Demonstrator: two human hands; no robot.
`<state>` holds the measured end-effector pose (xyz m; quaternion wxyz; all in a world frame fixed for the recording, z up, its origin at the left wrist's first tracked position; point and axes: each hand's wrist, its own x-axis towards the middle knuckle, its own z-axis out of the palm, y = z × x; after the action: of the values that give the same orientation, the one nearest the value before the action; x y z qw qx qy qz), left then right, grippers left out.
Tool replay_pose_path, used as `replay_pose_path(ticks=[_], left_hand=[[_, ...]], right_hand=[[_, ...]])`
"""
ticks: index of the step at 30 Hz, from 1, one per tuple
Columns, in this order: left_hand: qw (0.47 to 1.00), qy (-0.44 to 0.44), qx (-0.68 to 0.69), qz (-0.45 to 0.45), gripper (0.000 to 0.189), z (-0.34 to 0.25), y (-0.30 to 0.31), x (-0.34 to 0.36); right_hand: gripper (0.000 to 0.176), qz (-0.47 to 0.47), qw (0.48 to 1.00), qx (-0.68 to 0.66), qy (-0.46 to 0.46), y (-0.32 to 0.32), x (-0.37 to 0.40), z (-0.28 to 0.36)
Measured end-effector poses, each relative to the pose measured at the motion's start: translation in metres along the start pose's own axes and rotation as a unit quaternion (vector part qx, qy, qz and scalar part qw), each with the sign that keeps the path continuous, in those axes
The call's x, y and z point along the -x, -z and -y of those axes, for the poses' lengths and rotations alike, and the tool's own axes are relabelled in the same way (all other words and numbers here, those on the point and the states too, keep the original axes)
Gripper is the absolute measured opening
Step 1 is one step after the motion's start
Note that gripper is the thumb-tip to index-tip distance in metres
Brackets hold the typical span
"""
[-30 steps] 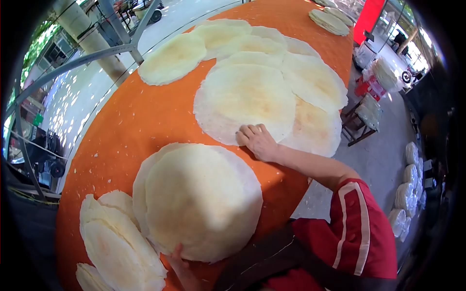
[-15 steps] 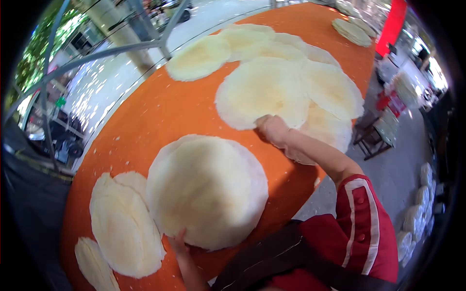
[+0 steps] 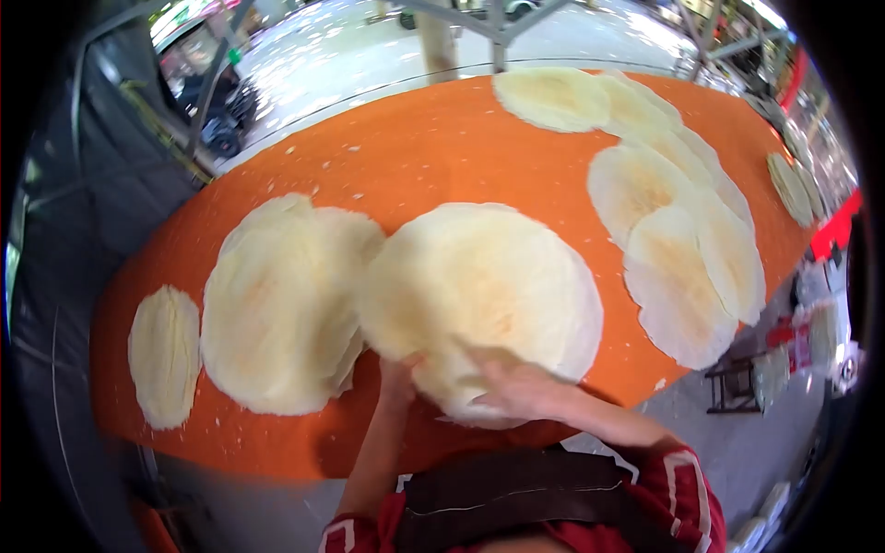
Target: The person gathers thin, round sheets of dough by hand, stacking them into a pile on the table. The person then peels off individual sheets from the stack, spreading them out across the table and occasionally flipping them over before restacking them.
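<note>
A stack of thin, pale round flatbreads (image 3: 479, 295) lies on the orange table (image 3: 433, 147) just in front of me. My right hand (image 3: 521, 387) lies flat on the near edge of the top sheet, fingers spread over it. At the stack's near left edge, my left hand (image 3: 396, 373) grips the sheets from below. Its fingers are partly hidden under the stack. The image is blurred around both hands.
Another pile of flatbreads (image 3: 277, 304) sits to the left, and a small one (image 3: 164, 355) beyond it. More overlapping rounds (image 3: 678, 240) spread to the right and far end (image 3: 553, 97). Beyond the table's right edge are a low stool (image 3: 737, 382) and the ground.
My right hand pulled back from the far flatbread onto the near stack, bringing a sheet with it. My view swung left, so the far rounds now lie on the right.
</note>
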<state>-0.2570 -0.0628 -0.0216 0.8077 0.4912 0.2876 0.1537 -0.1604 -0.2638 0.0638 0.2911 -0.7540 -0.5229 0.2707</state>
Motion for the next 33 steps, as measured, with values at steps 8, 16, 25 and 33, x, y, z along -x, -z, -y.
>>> replay_pose_path(ticks=[8,16,25,33], left_hand=[[0.956,-0.195,-0.192,0.104,0.055,-0.295,0.002,-0.021],[0.675,-0.323,-0.663,0.027,0.03,-0.323,0.039,0.017],[0.629,-0.161,-0.754,0.105,0.061,-0.132,0.117,0.011],[0.948,-0.025,-0.199,0.247,0.049,-0.031,-0.003,-0.013]], right_hand=[[0.033,-0.366,0.884,-0.093,-0.277,0.066,0.104,-0.109],[0.046,-0.33,0.852,0.243,-0.325,-0.006,0.095,-0.141],[0.065,-0.296,0.754,0.45,-0.377,0.0,0.13,-0.173],[0.055,-0.298,0.707,0.505,-0.395,0.042,0.203,-0.216]])
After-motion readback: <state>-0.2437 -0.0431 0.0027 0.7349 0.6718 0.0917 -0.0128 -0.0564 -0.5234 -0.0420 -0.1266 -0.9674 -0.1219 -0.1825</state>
